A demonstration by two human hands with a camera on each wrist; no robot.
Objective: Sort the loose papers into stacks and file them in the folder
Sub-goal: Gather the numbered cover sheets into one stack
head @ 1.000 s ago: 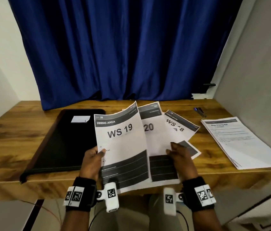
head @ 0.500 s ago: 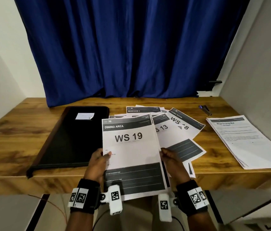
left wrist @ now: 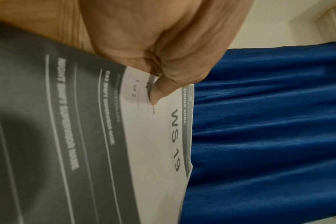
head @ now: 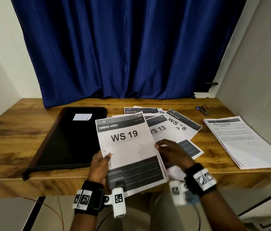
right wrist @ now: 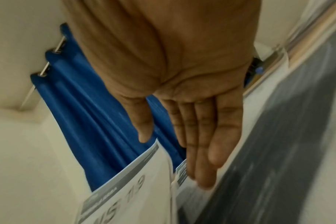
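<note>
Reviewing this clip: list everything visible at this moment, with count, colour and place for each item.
WS 19 sheet: one, white with dark bands, held up over the table's near edge.
Loose sheets: several, white with dark bands, fanned out mid-table behind it; exact count unclear.
Paper stack: one, white with printed text, right side of table.
Folder: one, black, closed, left side of table.
Label: one, white, on the folder's far end.
Pen: one, blue and dark, far right of table.
Table: one, brown wood.
Curtain: one, blue, behind the table.
Left hand: pinches the WS 19 sheet's left edge.
Right hand: fingers straight, at the sheet's right edge.
</note>
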